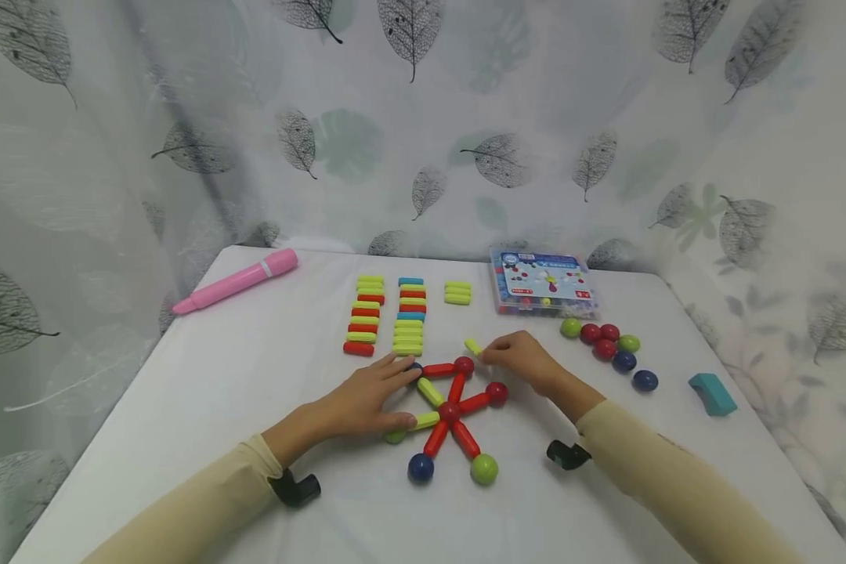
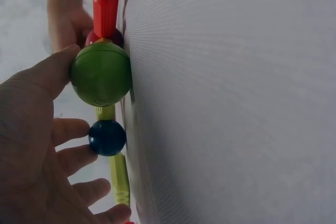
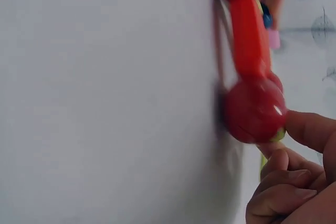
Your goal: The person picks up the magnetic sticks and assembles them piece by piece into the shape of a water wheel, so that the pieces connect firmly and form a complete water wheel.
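Observation:
A wheel-shaped build of plastic balls and short rods lies on the table, with a red ball point(image 1: 449, 412) at its hub. My left hand point(image 1: 363, 399) rests over its left side, fingers spread and fairly straight. In the left wrist view its thumb touches a green ball point(image 2: 101, 74), and fingertips meet a blue ball point(image 2: 107, 138). My right hand point(image 1: 525, 360) pinches a yellow-green rod point(image 1: 473, 346) beside the upper red ball point(image 1: 464, 366). In the right wrist view a red ball point(image 3: 255, 111) hides most of that rod.
Rows of red, yellow and blue rods point(image 1: 410, 316) lie beyond the build. A clear boxed set point(image 1: 546, 283) stands at the back right, near several loose balls point(image 1: 604, 349). A teal block point(image 1: 713, 394) sits far right; a pink marker-shaped object point(image 1: 236, 283) lies back left.

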{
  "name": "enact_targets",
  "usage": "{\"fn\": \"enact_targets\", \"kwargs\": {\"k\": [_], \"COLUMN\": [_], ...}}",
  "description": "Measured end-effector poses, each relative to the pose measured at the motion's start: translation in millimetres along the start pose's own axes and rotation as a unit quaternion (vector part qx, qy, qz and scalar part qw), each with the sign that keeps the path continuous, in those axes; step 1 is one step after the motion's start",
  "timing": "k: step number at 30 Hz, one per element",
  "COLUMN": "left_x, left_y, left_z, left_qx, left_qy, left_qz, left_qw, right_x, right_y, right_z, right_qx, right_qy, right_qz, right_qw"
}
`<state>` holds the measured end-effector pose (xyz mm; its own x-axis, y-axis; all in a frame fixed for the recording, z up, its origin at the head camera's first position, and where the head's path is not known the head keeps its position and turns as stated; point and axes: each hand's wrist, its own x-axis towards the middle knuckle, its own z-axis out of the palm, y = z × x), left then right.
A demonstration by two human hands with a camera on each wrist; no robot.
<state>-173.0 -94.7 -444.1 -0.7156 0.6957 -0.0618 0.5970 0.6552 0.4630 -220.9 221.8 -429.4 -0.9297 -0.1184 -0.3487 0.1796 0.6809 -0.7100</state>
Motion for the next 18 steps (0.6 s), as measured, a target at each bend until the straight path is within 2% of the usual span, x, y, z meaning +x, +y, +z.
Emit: {"fn": "enact_targets", "kwargs": {"k": [4, 8, 18], "left_x": [-1.2, -0.6, 0.2], "left_y": [-1.2, -1.0, 1.0], "left_z": [-0.6, -0.4, 1.4], "left_qx": [0.004, 0.0, -0.008], "left_qy": [0.002, 0.004, 0.003], "left_qz": [-0.009, -0.009, -0.004], "left_qw": [0.9999, 1.0, 1.0], "right_x": [-16.6, -24.3, -29.3], "right_y": [11.3, 15.8, 15.9], "right_z": [8.2, 8.0, 3.6], "right_qx": [0.03, 0.021, -0.01], "right_qy": [-0.011, -0.011, -0.066], "right_qz": [0.015, 0.015, -0.001], "right_qw": [0.999, 1.0, 0.998]}}
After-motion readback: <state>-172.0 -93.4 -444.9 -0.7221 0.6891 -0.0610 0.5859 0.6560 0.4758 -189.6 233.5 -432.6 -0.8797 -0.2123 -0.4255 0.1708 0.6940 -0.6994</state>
